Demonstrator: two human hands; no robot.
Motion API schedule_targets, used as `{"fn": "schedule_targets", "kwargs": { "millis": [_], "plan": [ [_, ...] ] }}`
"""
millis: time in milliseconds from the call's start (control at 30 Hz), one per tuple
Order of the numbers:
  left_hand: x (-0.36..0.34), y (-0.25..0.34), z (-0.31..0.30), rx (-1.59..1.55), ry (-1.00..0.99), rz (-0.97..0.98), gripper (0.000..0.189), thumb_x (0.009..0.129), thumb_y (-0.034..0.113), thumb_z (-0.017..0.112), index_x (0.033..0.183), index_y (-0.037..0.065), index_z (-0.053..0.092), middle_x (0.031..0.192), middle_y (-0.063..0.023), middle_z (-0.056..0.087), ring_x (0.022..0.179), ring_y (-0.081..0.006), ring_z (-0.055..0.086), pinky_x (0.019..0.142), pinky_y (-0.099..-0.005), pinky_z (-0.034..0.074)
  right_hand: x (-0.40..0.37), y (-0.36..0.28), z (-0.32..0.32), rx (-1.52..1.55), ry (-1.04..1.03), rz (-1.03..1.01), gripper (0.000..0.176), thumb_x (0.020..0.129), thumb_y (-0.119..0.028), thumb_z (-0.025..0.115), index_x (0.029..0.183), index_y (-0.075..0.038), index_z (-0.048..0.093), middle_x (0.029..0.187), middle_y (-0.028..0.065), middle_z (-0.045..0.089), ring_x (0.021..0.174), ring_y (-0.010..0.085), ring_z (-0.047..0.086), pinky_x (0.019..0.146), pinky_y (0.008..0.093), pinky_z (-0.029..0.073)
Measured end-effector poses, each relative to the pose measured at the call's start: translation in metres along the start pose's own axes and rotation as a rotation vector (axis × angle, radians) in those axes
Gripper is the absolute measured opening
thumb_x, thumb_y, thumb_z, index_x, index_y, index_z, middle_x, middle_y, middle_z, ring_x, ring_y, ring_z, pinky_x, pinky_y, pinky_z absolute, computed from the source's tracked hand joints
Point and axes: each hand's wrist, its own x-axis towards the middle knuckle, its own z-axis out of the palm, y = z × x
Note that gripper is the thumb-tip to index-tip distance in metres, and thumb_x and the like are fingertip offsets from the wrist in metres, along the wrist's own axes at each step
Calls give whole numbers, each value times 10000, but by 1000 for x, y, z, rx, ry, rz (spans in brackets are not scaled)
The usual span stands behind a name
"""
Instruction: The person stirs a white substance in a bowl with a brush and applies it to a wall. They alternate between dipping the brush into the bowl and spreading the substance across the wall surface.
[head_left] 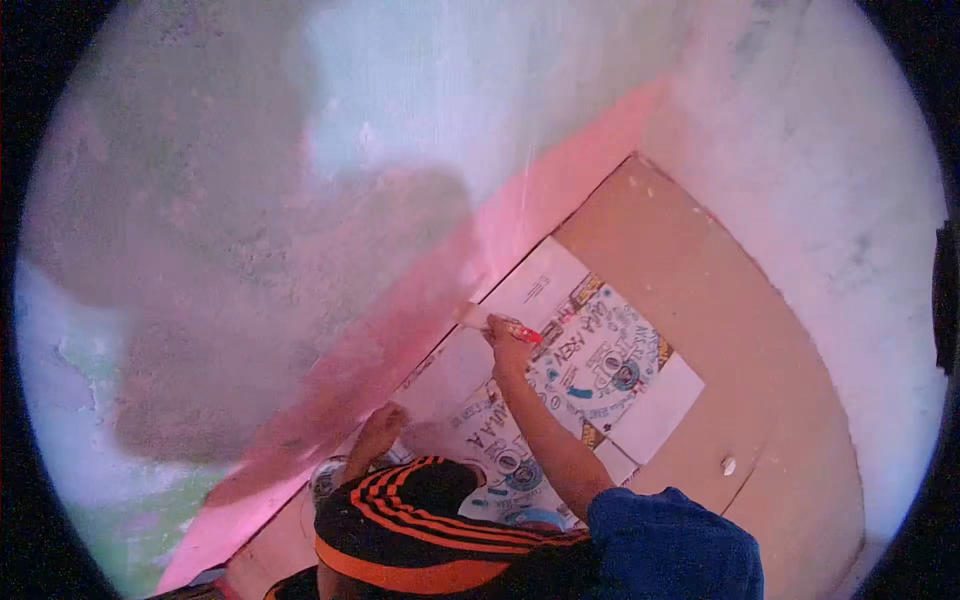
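My right hand point(510, 345) is closed around a paintbrush point(524, 332) with a red handle. The brush's pale bristle end point(472, 315) points left and meets the lower edge of the pink band on the wall. My left hand point(385, 420) is lower left, close to the base of the wall; it is dim and blurred, so its fingers cannot be made out. Below my right hand, a flattened printed carton point(600, 365) with blue and black lettering lies on the floor along the wall.
A pink painted strip point(570, 150) runs along the foot of the wall point(400, 90), which is patchy grey, white and green. The brown floor point(800, 400) has a small white lump point(728, 465) on it. Another wall point(830, 200) curves round on the right.
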Motion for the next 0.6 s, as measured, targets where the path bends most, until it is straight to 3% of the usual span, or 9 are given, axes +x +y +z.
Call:
{"fn": "schedule_targets", "kwargs": {
  "millis": [67, 167, 233, 300, 367, 400, 433, 533, 600],
  "plan": [
    [2, -22, -1, -66, -17, 20, 164, 798, 179, 493, 817, 16, 502, 759, -60, 531, 723, -154, 502, 682, -280, 410, 18, -42, -6, -152, -10, -314, 122, 779, -122, 527, 817, -6, 524, 774, 50, 527, 758, 145, 516, 733, 275, 461],
    [-10, -20, 2, -192, -1, -31, 177, 802, 188, 491, 819, 12, 500, 762, -65, 526, 715, -150, 498, 682, -277, 405, -3, -204, -38, 993, -240, -44, 103, 802, -99, 492, 865, -22, 520, 866, 87, 522, 830, 155, 512, 781, 304, 443],
    [-14, -4, 4, -259, 33, -86, 193, 802, 202, 494, 818, 10, 499, 759, -70, 525, 709, -150, 495, 679, -276, 403, -15, -244, -56, 1074, -161, -197, 181, 829, -178, 463, 921, -31, 518, 937, 99, 527, 868, 186, 512, 802, 325, 421],
    [-19, 7, 2, -232, 26, -98, 191, 783, 194, 504, 822, 7, 500, 752, -77, 525, 714, -153, 494, 683, -278, 399, -20, -217, -48, 967, -144, -199, 186, 830, -184, 447, 920, -30, 500, 939, 99, 517, 871, 190, 500, 791, 335, 407],
    [-19, 0, -1, -184, 35, -97, 191, 772, 186, 507, 824, 3, 504, 755, -76, 525, 721, -151, 494, 686, -277, 398, -19, -136, -8, 237, -4, -344, 198, 830, -197, 414, 917, -27, 464, 943, 99, 498, 876, 198, 475, 771, 354, 378],
    [-18, -3, 4, -149, 38, -96, 191, 761, 179, 510, 825, -1, 507, 758, -74, 525, 728, -149, 493, 689, -276, 396, -26, -80, 14, 123, 12, -352, 203, 831, -204, 398, 915, -25, 446, 945, 99, 488, 879, 202, 463, 760, 363, 363],
    [-8, -23, 4, -132, -30, -309, 154, 767, 146, 509, 869, 31, 495, 848, -60, 541, 780, -163, 523, 660, -278, 446, -32, -24, 29, 87, -17, -337, 210, 831, -210, 382, 913, -23, 428, 947, 99, 479, 882, 207, 450, 750, 373, 349],
    [-19, -11, 2, -236, 5, -67, 238, 759, 198, 499, 851, -21, 513, 790, -86, 539, 742, -183, 503, 698, -300, 403, -49, 39, 35, -438, -139, -95, 146, 809, -144, 360, 717, -37, 399, 778, 50, 485, 742, 144, 464, 585, 309, 371],
    [-12, -21, -1, -80, 9, -138, 229, 769, 196, 498, 857, -15, 511, 793, -83, 550, 738, -179, 515, 699, -305, 408, -54, 40, 48, -17, 11, 3, 272, 784, -116, 385, 999, 31, 462, 936, 155, 508, 897, 290, 477, 768, 363, 389]
  ]
}}
